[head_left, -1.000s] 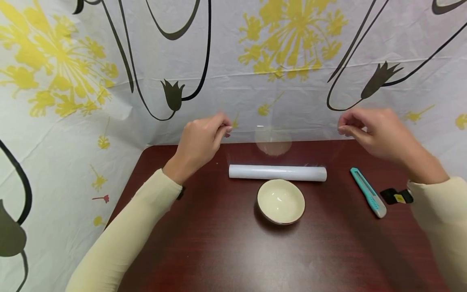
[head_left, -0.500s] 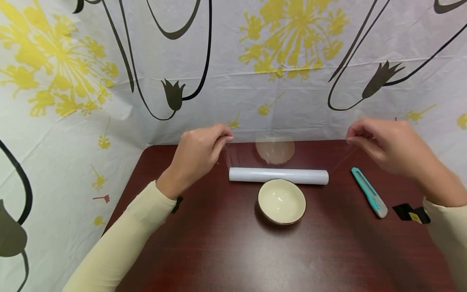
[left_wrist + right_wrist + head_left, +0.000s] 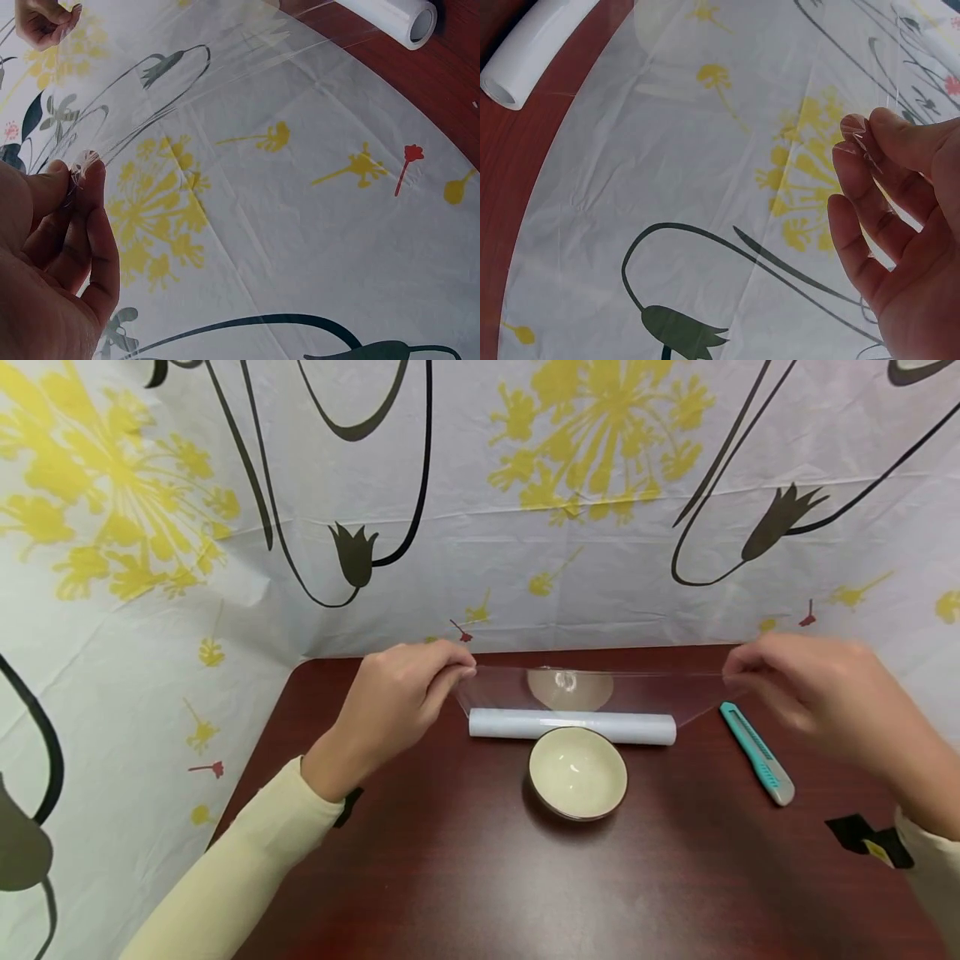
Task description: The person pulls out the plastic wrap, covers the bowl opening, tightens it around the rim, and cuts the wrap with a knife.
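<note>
Clear plastic wrap (image 3: 652,692) stretches between both hands, rising from a white roll (image 3: 517,724) that lies crosswise on the table. My left hand (image 3: 397,697) pinches one corner between thumb and fingertips; the left wrist view shows the film (image 3: 86,159) bunched there. At the opposite corner my right hand (image 3: 832,697) pinches the film, seen crinkled at the fingertips in the right wrist view. A cream bowl (image 3: 577,772) with a dark rim stands just in front of the roll. On the film shows a pale round patch, like the bowl's reflection.
A teal utility knife (image 3: 757,756) lies on the dark red table (image 3: 570,893), right of the roll and below the right hand. Behind and to the left hangs a white floral-patterned cloth (image 3: 465,460), close along the table's back edge.
Both hands have come down toward the table and moved slightly farther apart, lowering the film's far edge behind the roll. The roll has shifted slightly toward me; bowl and knife stay in place.
</note>
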Demonstrator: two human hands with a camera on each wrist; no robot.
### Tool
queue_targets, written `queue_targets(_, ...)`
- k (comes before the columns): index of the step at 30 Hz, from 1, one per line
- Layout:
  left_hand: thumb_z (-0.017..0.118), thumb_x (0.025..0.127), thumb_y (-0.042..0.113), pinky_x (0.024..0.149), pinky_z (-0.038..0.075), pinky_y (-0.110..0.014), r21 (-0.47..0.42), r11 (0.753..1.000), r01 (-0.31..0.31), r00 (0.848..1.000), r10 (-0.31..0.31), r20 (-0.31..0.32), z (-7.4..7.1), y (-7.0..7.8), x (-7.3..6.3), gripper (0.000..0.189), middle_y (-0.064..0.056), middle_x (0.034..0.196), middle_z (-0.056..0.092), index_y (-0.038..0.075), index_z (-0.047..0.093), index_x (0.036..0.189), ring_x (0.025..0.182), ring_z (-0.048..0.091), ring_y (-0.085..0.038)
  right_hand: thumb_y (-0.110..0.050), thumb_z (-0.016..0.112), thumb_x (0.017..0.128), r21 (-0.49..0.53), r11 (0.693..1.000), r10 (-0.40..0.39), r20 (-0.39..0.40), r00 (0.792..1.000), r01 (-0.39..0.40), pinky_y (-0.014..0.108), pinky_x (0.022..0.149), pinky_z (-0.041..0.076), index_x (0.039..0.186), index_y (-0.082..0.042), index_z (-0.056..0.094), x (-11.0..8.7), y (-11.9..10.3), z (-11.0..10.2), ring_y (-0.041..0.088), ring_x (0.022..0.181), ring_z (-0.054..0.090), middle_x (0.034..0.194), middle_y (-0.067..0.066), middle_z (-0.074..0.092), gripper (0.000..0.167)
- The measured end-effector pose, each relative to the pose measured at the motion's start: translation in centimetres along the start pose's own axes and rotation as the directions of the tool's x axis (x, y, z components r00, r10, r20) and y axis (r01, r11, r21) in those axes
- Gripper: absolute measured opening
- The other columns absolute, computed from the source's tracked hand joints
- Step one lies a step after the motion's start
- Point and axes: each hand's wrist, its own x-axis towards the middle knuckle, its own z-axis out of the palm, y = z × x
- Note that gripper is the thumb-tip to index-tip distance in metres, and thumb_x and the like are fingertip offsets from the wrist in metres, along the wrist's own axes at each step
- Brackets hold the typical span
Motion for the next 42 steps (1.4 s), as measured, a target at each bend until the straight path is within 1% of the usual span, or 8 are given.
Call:
queue_targets(8, 0.084, 0.097, 0.006, 0.064, 0.059, -0.037, -0.020, 0.999, -0.026, 1.000, 0.026, 0.004, -0.8, 1.1, -1.7, 0.006, 0.001, 0.094, 0.079, 0.007, 0.080, 0.102, 0.073, 0.069, -0.017, -0.052, 0.037, 0.120, 0.010, 0.999, -0.048, -0.028, 0.998, 0.048, 0.019, 0.056, 0.046, 0.094, -0.016, 0.075, -0.9, -2.6, -0.8, -0.002, 0.078, 0.056, 0.087, -0.007, 0.071, 0.059)
queue_targets(12, 0.085, 0.095, 0.004, 0.065, 0.060, -0.036, -0.030, 0.998, -0.051, 0.999, 0.051, 0.005, -0.9, 1.5, -2.5, 0.010, 0.002, 0.093, 0.079, 0.007, 0.079, 0.102, 0.074, 0.070, -0.016, -0.048, 0.043, 0.120, 0.042, 0.995, -0.090, -0.066, 0.994, 0.093, 0.015, 0.050, 0.043, 0.090, -0.014, 0.077, -1.3, -3.8, -1.1, -0.004, 0.076, 0.055, 0.083, -0.007, 0.071, 0.056)
queue_targets(19, 0.091, 0.089, 0.004, 0.066, 0.061, -0.035, -0.056, 0.995, -0.085, 0.996, 0.086, 0.000, -1.0, 2.1, -3.9, 0.019, 0.003, 0.090, 0.078, 0.009, 0.079, 0.102, 0.074, 0.071, -0.016, -0.045, 0.047, 0.120, 0.047, 0.994, -0.095, -0.085, 0.992, 0.100, 0.011, 0.054, 0.041, 0.090, -0.015, 0.081, -2.6, -5.1, -1.4, -0.007, 0.079, 0.053, 0.083, -0.011, 0.070, 0.055)
queue_targets(26, 0.086, 0.096, 0.008, 0.064, 0.060, -0.032, -0.083, 0.989, -0.122, 0.992, 0.124, 0.016, -0.9, 2.4, -5.7, 0.010, 0.003, 0.088, 0.077, 0.010, 0.078, 0.102, 0.071, 0.068, -0.013, -0.035, 0.047, 0.121, 0.098, 0.982, -0.148, -0.126, 0.981, 0.161, 0.011, 0.060, 0.044, 0.095, -0.012, 0.083, -2.8, -6.9, -1.3, -0.003, 0.077, 0.053, 0.082, -0.017, 0.066, 0.051)
queue_targets(30, 0.085, 0.098, 0.009, 0.066, 0.060, -0.031, -0.106, 0.985, -0.135, 0.990, 0.140, 0.035, -0.9, 2.6, -6.6, 0.009, 0.004, 0.089, 0.077, 0.010, 0.078, 0.104, 0.073, 0.070, -0.011, -0.029, 0.053, 0.120, 0.166, 0.962, -0.183, -0.197, 0.963, 0.217, 0.011, 0.067, 0.046, 0.091, -0.012, 0.083, -2.8, -8.0, -1.0, 0.002, 0.075, 0.058, 0.082, -0.013, 0.070, 0.045)
queue_targets(34, 0.078, 0.105, 0.011, 0.069, 0.061, -0.029, -0.130, 0.978, -0.163, 0.985, 0.170, 0.042, -1.0, 2.7, -7.3, 0.002, 0.006, 0.093, 0.078, 0.010, 0.080, 0.105, 0.076, 0.071, -0.011, -0.029, 0.054, 0.119, 0.172, 0.958, -0.194, -0.205, 0.960, 0.230, 0.012, 0.069, 0.048, 0.089, -0.012, 0.083, -3.2, -8.6, -0.8, 0.004, 0.077, 0.062, 0.085, -0.010, 0.074, 0.045)
queue_targets(38, 0.062, 0.115, 0.015, 0.070, 0.062, -0.027, -0.161, 0.964, -0.210, 0.975, 0.220, 0.043, -0.9, 2.7, -7.7, 0.021, 0.008, 0.096, 0.079, 0.010, 0.080, 0.105, 0.078, 0.072, -0.010, -0.029, 0.054, 0.119, 0.178, 0.956, -0.199, -0.192, 0.961, 0.233, 0.012, 0.072, 0.049, 0.091, -0.012, 0.083, -3.9, -8.8, -0.6, 0.003, 0.078, 0.062, 0.087, -0.011, 0.075, 0.044)
queue_targets(42, 0.059, 0.116, 0.014, 0.069, 0.061, -0.024, -0.190, 0.945, -0.267, 0.959, 0.280, 0.042, -0.8, 2.6, -8.1, 0.024, 0.008, 0.096, 0.080, 0.010, 0.080, 0.103, 0.079, 0.072, -0.007, -0.027, 0.055, 0.119, 0.211, 0.946, -0.205, -0.192, 0.960, 0.245, 0.013, 0.073, 0.049, 0.094, -0.012, 0.083, -4.7, -8.9, -0.3, 0.004, 0.079, 0.063, 0.089, -0.011, 0.075, 0.041)
